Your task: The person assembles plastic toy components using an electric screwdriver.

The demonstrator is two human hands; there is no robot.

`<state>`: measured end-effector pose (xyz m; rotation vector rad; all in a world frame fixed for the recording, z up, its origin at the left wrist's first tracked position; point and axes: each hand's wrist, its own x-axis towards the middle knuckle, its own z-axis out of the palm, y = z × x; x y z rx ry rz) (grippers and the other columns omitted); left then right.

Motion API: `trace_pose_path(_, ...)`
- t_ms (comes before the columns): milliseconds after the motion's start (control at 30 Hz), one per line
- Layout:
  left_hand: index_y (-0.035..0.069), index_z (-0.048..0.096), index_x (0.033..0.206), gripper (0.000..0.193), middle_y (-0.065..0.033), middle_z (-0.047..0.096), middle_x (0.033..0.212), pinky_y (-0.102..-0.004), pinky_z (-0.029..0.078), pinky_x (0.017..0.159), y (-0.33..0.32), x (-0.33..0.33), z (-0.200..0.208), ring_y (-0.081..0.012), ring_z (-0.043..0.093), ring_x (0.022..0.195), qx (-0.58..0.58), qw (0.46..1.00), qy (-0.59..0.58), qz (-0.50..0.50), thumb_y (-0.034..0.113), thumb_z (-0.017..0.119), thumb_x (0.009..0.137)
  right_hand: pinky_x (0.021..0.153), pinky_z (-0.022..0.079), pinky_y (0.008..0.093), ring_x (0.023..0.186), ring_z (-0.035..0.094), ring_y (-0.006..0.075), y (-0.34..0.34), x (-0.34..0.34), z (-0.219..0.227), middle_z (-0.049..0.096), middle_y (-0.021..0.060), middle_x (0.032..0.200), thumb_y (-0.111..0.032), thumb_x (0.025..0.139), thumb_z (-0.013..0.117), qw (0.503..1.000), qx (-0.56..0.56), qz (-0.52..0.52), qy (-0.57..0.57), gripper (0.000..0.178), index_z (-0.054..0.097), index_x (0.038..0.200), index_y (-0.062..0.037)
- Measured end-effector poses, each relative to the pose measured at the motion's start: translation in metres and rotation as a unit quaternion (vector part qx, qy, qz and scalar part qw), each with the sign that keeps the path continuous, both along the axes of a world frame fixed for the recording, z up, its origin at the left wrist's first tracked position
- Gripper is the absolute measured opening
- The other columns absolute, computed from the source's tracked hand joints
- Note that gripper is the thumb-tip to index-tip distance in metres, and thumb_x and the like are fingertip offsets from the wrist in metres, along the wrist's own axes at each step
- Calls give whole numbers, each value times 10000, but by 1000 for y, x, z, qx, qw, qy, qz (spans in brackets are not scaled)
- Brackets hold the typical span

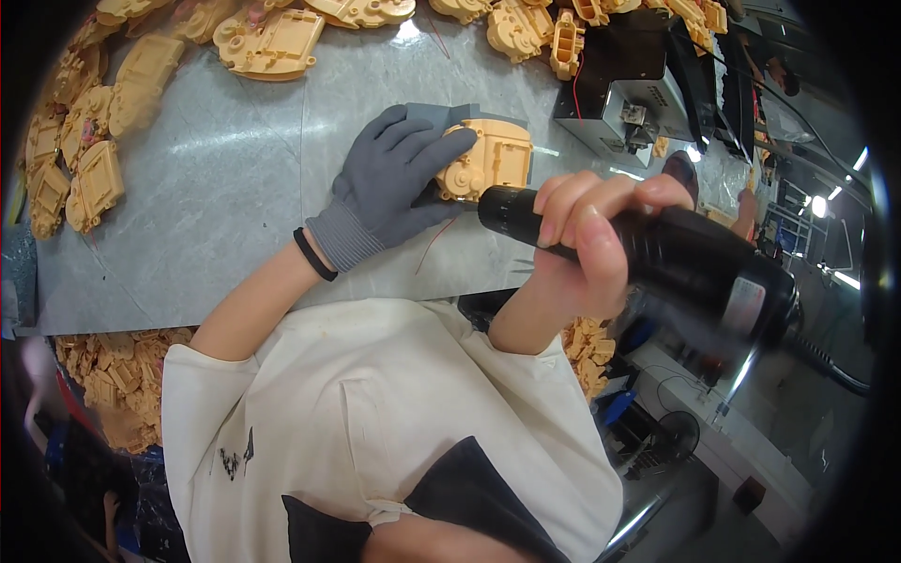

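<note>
My left hand (pixel 389 174), in a grey knit glove, grips a yellow plastic housing (pixel 502 155) with molded round bosses and a rectangular frame. The housing rests against a grey block (pixel 450 115) on the table. My bare right hand (pixel 596 235) is wrapped round a black electric screwdriver (pixel 699 258), held nearly level with its cord trailing off to the right. The screwdriver's tip reaches the near lower edge of the housing, close to my left fingers. Whether the bit sits in a screw is too small to tell.
Many similar yellow housings (pixel 267 42) line the table's far and left edges. A black-and-metal machine (pixel 629 94) stands at the far right. More yellow parts (pixel 117 380) are heaped below the near edge. Thin red wires lie on the grey tabletop (pixel 216 188).
</note>
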<state>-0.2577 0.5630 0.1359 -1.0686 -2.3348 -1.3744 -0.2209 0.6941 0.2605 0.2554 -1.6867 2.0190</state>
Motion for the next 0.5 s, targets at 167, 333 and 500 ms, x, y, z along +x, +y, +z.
trace_pose_path(167,114,477,1206,681,-95,554,988,-440,374,933,0,0,1,-269,527,942,-2,1000,-1,1,357,726,621,497,432,293,476,469,161,0,-3,-6,487,67,583,43,715,577,1000,18,0,-19,410,346,1042,-45)
trace_pose_path(333,113,484,1205,682,-90,556,975,-438,372,938,-1,1,1,-259,527,922,-2,1000,3,0,369,720,619,538,448,292,519,508,171,-1,-1,-8,510,75,607,90,707,592,998,38,43,-2,406,352,1006,-44)
trace_pose_path(500,108,488,1201,687,-80,561,966,-437,365,947,-3,1,1,-249,528,909,-11,1000,-3,2,361,720,607,455,417,309,441,469,189,-9,0,-13,482,88,584,44,715,551,989,137,46,25,354,349,989,-51)
